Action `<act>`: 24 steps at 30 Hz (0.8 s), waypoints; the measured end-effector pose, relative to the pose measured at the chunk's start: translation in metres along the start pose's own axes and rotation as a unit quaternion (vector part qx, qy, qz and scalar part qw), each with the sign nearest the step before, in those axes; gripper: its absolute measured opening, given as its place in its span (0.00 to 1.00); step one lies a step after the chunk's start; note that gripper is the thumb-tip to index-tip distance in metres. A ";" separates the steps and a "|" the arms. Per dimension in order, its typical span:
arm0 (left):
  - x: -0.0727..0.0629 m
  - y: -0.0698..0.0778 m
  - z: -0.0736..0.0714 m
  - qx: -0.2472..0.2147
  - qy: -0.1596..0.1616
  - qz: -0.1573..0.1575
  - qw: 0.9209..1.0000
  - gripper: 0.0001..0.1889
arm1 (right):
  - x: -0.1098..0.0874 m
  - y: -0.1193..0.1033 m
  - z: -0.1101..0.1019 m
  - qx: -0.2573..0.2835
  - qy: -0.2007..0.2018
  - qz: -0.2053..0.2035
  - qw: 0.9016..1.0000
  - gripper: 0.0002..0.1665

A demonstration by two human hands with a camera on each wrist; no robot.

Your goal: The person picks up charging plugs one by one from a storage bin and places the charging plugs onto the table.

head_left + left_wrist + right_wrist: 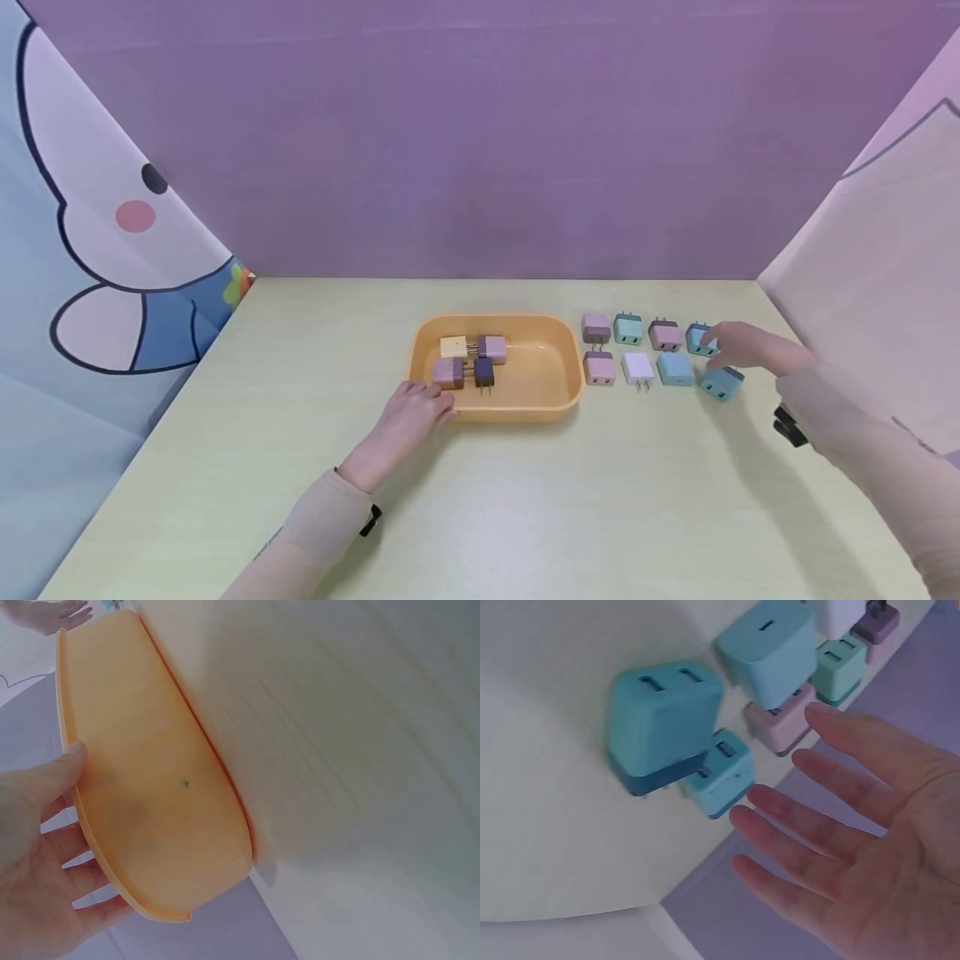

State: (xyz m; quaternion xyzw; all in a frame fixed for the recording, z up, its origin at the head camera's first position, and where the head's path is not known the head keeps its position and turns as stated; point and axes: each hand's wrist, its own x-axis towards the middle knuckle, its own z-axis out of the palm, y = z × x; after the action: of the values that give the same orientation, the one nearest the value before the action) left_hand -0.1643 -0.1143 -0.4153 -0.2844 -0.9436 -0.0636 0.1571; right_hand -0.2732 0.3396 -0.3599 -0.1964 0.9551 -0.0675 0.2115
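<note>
My left hand (pixel 411 417) holds the near left rim of an orange plastic tray (pixel 540 410). In the left wrist view its thumb (pixel 73 754) lies on the outer wall and the fingers reach over the rim. My right hand (pixel 877 825) hovers over the right end of two rows of plug-in chargers, fingers spread and holding nothing. Nearest to it are a teal charger (pixel 664 724), turned askew at the near right, and a blue charger (pixel 724 772), which the fingers partly overlap in the head view. A light blue charger (pixel 676 368) sits beside the teal one.
Inside the tray lie a yellow charger (pixel 453 347), two purple-pink chargers (pixel 448 372) and a dark one (pixel 483 372). Further left in the rows are a white charger (pixel 637 367), a mint one (pixel 628 328) and several pink ones (pixel 599 368). A purple wall (pixel 480 167) bounds the table behind.
</note>
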 end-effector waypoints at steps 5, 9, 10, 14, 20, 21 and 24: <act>0.000 -0.001 0.001 0.004 0.000 0.001 1.000 0.06 | 0.006 -0.018 -0.007 -0.009 0.002 -0.012 1.000 0.22; 0.000 -0.001 0.001 0.001 -0.005 -0.001 1.000 0.06 | 0.010 -0.037 -0.012 -0.016 0.002 -0.002 1.000 0.24; 0.000 -0.001 0.001 0.000 -0.006 -0.001 1.000 0.06 | 0.011 -0.041 -0.013 -0.016 -0.001 0.001 1.000 0.25; 0.000 -0.001 0.001 -0.003 -0.010 -0.003 1.000 0.07 | 0.013 -0.057 -0.017 -0.007 -0.009 0.009 1.000 0.25; 0.000 -0.002 0.001 -0.006 -0.011 0.000 1.000 0.07 | 0.016 -0.079 -0.023 0.002 -0.006 -0.016 1.000 0.16; 0.000 -0.003 0.002 -0.005 -0.011 0.002 1.000 0.07 | 0.017 -0.082 -0.024 0.002 -0.010 -0.015 1.000 0.17; 0.000 -0.003 0.003 -0.002 -0.009 0.005 1.000 0.07 | 0.021 -0.092 -0.026 0.002 -0.020 -0.001 1.000 0.21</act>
State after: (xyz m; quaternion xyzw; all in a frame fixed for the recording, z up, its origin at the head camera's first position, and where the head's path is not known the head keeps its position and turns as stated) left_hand -0.1672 -0.1164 -0.4177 -0.2900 -0.9434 -0.0617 0.1487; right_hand -0.2702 0.2486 -0.3253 -0.1981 0.9504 -0.0659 0.2307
